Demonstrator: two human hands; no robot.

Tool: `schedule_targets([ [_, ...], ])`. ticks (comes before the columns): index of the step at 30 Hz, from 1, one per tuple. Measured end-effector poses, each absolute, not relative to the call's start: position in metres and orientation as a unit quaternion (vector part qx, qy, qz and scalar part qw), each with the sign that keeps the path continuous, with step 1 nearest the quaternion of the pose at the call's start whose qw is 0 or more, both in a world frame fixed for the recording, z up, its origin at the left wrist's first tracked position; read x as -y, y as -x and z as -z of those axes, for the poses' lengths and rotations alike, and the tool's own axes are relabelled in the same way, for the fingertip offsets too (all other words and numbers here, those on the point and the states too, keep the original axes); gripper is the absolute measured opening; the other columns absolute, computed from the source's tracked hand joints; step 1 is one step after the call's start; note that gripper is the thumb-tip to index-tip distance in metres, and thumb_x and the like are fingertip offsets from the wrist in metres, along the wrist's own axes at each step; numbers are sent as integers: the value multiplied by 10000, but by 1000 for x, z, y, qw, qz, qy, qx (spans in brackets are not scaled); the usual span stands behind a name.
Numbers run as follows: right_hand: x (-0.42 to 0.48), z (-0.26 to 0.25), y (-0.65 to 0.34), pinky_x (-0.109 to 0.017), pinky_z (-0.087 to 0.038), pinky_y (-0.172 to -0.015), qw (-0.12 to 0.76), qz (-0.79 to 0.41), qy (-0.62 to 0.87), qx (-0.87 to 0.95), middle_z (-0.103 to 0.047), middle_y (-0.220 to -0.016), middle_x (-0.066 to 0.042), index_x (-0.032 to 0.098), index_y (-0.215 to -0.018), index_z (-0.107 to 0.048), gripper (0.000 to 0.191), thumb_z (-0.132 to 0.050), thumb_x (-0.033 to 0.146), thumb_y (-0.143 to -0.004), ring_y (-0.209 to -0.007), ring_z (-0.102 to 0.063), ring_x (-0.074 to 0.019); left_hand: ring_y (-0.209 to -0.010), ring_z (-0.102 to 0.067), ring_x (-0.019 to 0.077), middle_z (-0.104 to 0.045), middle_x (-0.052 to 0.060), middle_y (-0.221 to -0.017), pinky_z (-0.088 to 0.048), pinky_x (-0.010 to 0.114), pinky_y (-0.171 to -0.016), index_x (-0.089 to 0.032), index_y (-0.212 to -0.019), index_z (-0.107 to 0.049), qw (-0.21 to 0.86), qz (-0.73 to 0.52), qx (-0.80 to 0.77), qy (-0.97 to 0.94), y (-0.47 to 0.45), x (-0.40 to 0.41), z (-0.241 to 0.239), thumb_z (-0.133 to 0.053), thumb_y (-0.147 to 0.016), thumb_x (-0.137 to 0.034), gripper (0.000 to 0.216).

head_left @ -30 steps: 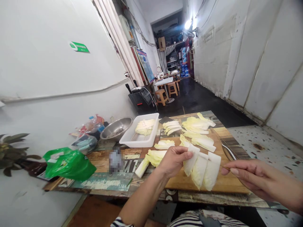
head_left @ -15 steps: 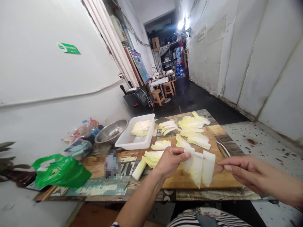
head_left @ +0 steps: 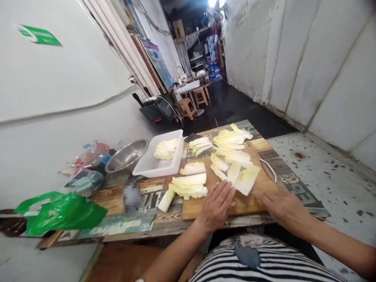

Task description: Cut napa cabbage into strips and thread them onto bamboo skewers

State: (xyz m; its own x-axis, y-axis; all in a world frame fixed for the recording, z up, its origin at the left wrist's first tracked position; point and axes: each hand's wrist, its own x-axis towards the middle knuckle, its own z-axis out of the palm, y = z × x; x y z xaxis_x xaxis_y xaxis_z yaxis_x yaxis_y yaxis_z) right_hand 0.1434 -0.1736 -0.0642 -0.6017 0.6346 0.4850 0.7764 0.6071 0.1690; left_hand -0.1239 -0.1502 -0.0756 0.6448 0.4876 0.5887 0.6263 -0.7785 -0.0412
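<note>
My left hand (head_left: 217,204) lies with its fingers stretched out and close together at the near edge of cut napa cabbage leaves (head_left: 248,178) on the wooden cutting board (head_left: 195,207). Whatever is under its palm is hidden. To the right, my right hand (head_left: 280,209) is closed in a pinch at the lower right of these leaves. Only a tiny bit of a thin skewer (head_left: 253,192) shows at its fingertips. More cabbage pieces (head_left: 189,184) lie in a stack on the board's left side. Other leaves (head_left: 232,138) are piled at the far end.
A white plastic tray (head_left: 157,172) holding cabbage stands behind the board, with a steel bowl (head_left: 127,156) to its left. A green plastic bag (head_left: 63,213) and bagged items (head_left: 85,180) sit on the left. A curved white handle (head_left: 269,170) lies beside the board's right edge.
The skewered cabbage pieces, held up between both hands before, are now down on the board. My left hand has gone from a pinch to flat. The view has tilted downward.
</note>
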Motion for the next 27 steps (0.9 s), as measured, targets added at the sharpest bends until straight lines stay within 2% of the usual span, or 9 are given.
schedule_targets([
  [4, 187, 71, -139, -299, -332, -507, 137, 158, 416, 885, -644, -693, 3, 152, -1142, -620, 381, -442, -10, -847, -539, -607, -158, -1436, -430, 268, -551, 172, -1462, -334, 446, -1209, -72, -1439, -476, 72, 197, 331, 920, 120, 154, 83, -419, -1022, -382, 523],
  [9, 197, 65, -144, -285, -301, -494, 79, 149, 455, 874, -671, -737, 4, 183, -1241, -574, 488, -471, -22, -811, -539, -604, -143, -1479, -355, 266, -457, 181, -1538, -303, 438, -1226, -73, -1484, -413, 26, 123, 330, 936, 117, 156, 75, -415, -1019, -439, 592],
  [14, 198, 65, -150, -289, -313, -478, 98, 145, 430, 886, -668, -727, 19, 186, -1220, -581, 537, -455, -54, -757, -513, -604, -140, -1521, -253, 277, -387, 168, -1586, -226, 442, -1252, -85, -1511, -375, 10, 96, 331, 939, 112, 165, 69, -405, -1013, -485, 640],
  [19, 196, 70, -154, -306, -348, -498, 108, 122, 402, 901, -658, -723, 26, 181, -1254, -582, 572, -463, -49, -743, -510, -595, -146, -1522, -248, 280, -415, 173, -1566, -189, 454, -1262, -66, -1494, -397, 27, 109, 322, 940, 110, 168, 70, -403, -1016, -466, 623],
  [27, 201, 83, -155, -318, -361, -518, 102, 137, 394, 903, -635, -727, 9, 126, -1326, -515, 565, -444, -17, -783, -529, -567, -163, -1505, -271, 321, -403, 223, -1557, -235, 443, -1249, 3, -1479, -385, 30, 105, 300, 947, 108, 168, 72, -396, -1015, -445, 645],
])
